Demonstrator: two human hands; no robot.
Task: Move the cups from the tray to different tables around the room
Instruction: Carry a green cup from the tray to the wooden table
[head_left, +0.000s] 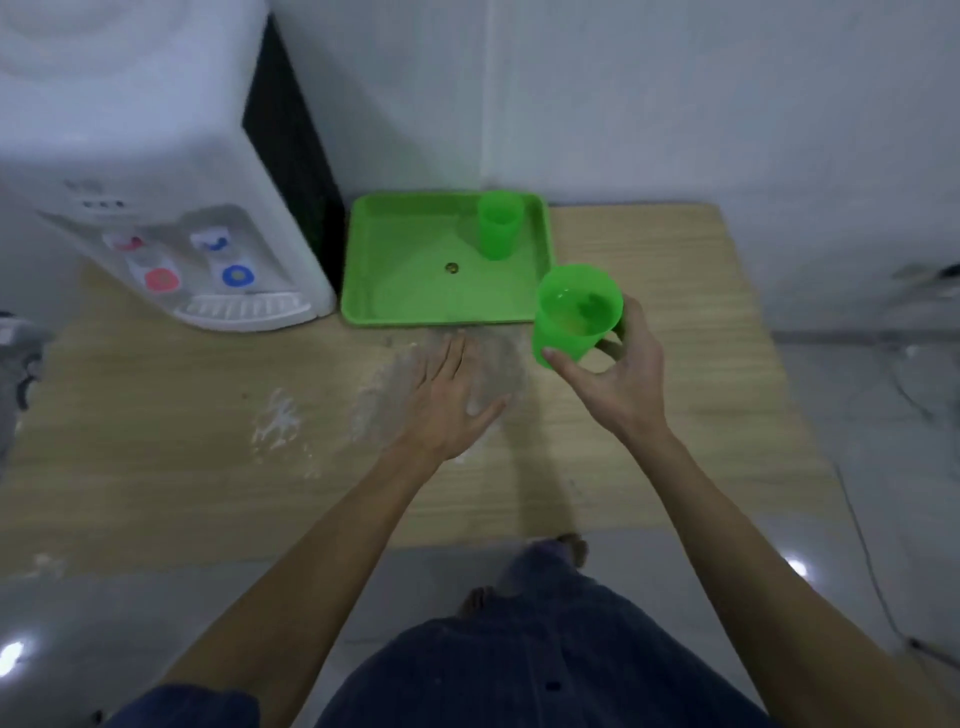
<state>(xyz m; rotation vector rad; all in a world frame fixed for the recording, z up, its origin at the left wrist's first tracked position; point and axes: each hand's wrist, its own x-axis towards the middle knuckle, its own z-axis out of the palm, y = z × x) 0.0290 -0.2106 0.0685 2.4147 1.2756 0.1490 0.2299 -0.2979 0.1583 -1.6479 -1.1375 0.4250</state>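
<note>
Right hand (621, 371) gripping a green cup (574, 317) just off the tray (410, 291), left hand (452, 400) open over the wooden table (675, 270), second cup (498, 223) standing in the tray's far corner

Single head-worn wide-angle view; forward and steeply down; near over the table (649, 249)

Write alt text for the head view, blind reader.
The right hand holds a green cup just off the near right corner of a green tray; a second cup stands in the tray's far right corner. The left hand is open above the wooden table, beside a water dispenser.
</note>
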